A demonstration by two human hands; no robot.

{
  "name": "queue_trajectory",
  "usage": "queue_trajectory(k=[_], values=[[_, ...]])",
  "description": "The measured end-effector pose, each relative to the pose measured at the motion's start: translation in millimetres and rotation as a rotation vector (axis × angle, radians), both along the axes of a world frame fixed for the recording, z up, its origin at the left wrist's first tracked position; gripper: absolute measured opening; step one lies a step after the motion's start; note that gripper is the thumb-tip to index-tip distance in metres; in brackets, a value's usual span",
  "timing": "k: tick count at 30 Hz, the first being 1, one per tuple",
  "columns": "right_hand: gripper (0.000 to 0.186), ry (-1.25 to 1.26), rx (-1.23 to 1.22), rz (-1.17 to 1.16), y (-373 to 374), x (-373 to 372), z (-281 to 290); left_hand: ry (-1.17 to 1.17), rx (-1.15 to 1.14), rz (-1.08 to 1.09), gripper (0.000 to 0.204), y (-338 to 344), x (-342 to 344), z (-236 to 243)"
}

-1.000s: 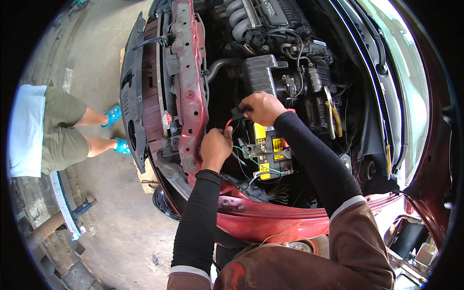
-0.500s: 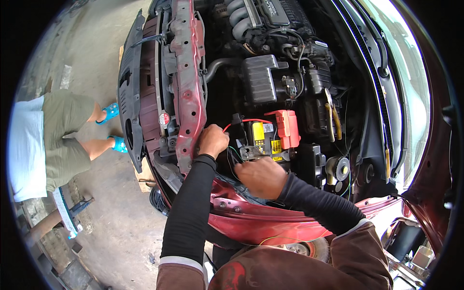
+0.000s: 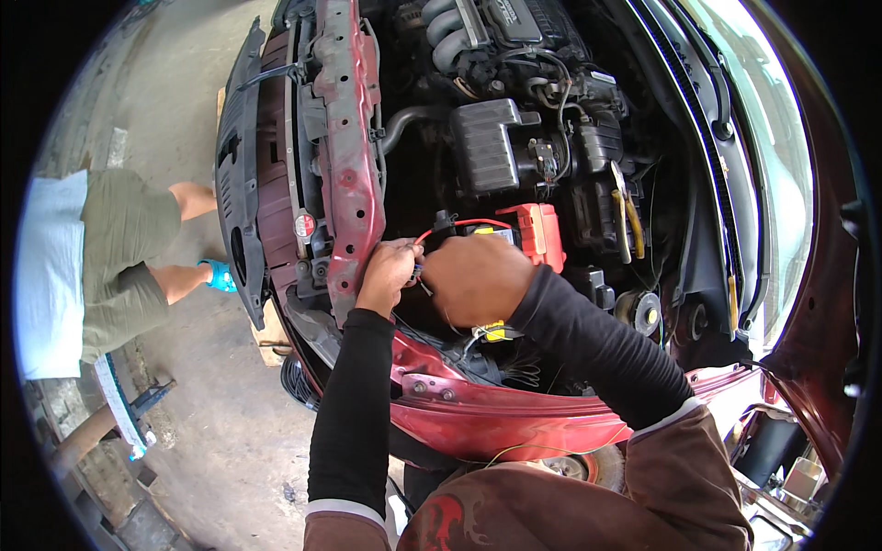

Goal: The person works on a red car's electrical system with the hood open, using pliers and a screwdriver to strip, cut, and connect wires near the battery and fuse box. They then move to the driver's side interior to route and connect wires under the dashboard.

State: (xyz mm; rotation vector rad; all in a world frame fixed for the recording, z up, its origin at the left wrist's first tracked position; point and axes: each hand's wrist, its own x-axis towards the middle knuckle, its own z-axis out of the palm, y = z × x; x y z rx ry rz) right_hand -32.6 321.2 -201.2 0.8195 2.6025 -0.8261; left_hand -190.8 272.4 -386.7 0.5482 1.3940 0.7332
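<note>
In the open engine bay, my left hand (image 3: 390,274) grips a thin wire beside the red front crossmember (image 3: 355,211). My right hand (image 3: 475,281) is curled right next to it, over the battery (image 3: 496,331); what its fingers hold is hidden. A red wire (image 3: 473,221) runs from near my left hand, past a small black part (image 3: 442,220), toward the red terminal cover (image 3: 542,237). My right hand covers much of the battery and the wires there.
Pliers and a yellow-handled tool (image 3: 625,220) lie at the right. Above are a black box (image 3: 485,147) and the engine (image 3: 514,28). A bystander (image 3: 124,257) in shorts stands at the left on the concrete floor. The raised hood (image 3: 822,340) edges the right.
My right hand first dropped from the black part to beside the battery, then rose up and left to meet my left hand. My left hand stays near the crossmember, fingers now around wire.
</note>
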Motion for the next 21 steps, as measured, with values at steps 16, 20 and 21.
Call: queue_trajectory(k=[16,20,21], values=[[0.027,0.005,-0.162,-0.171,6,6,-80,-0.220,-0.190,0.309,0.040,-13,-5,53],[0.028,0.100,-0.334,-0.127,15,21,-87,-0.167,-0.160,0.095,0.044,-17,-10,45],[0.028,0.116,-0.366,-0.137,17,23,-88,-0.177,-0.191,0.108,0.046,-16,-9,41]])
